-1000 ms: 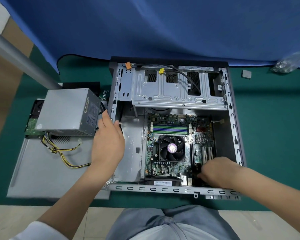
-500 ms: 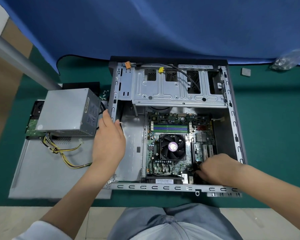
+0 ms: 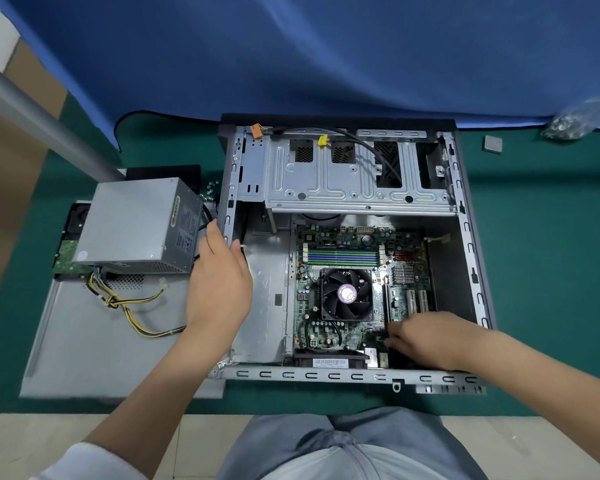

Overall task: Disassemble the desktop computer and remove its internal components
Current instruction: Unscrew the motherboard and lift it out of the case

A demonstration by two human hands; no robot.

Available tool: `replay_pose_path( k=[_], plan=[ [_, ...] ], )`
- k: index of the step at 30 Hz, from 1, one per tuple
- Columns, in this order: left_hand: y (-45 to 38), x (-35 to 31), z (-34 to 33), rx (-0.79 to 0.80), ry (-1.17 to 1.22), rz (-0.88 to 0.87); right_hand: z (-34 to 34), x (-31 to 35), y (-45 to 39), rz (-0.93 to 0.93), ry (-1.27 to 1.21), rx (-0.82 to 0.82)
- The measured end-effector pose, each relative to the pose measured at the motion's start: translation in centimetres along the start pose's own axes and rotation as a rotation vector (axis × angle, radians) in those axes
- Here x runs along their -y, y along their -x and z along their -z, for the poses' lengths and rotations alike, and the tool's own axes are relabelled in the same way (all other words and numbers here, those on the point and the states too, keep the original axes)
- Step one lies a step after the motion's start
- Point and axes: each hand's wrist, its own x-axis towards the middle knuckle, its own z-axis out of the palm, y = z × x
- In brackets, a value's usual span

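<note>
Case: the desktop computer case [image 3: 465,216] lies open on its side in the middle of the frame, on the green worktop [image 3: 548,271].
Motherboard: the motherboard [image 3: 347,244] sits in the lower centre of the case, its cooler fan [image 3: 346,294] and memory sticks [image 3: 343,256] in place.
Already out: the power supply [image 3: 136,226] stands at the left of the frame on the removed side panel [image 3: 84,341], its yellow and black cables [image 3: 132,306] trailing across the panel.
Left hand: the left hand [image 3: 219,282] rests on the case's left wall, fingers straight and lying together, thumb over the edge; it seems to steady the case.
Right hand: the right hand [image 3: 430,341] reaches into the lower right corner of the board, beside the expansion slots [image 3: 416,301]. Its fingers curl down onto something dark there; I cannot tell what it is, or whether they grip it.
Step in hand: probably freeing a connector or part at the board's near corner.
Next move: likely a straight, careful pull while the left hand holds the case down, without bending the board.
Elsewhere: a small grey square piece [image 3: 493,144] and a clear bag of parts [image 3: 575,121] lie at the upper right.
</note>
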Motion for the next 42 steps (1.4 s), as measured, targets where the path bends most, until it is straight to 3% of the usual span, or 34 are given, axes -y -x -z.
replay_pose_path(
  k=[16,42],
  plan=[
    [-0.10,0.11,-0.24,-0.004,-0.003,0.001,0.45,-0.11,-0.17,-0.055,-0.200,0.049],
    [-0.16,0.18,-0.25,-0.006,0.020,0.004,0.31,0.04,-0.52,-0.111,-0.185,0.062]
  ],
)
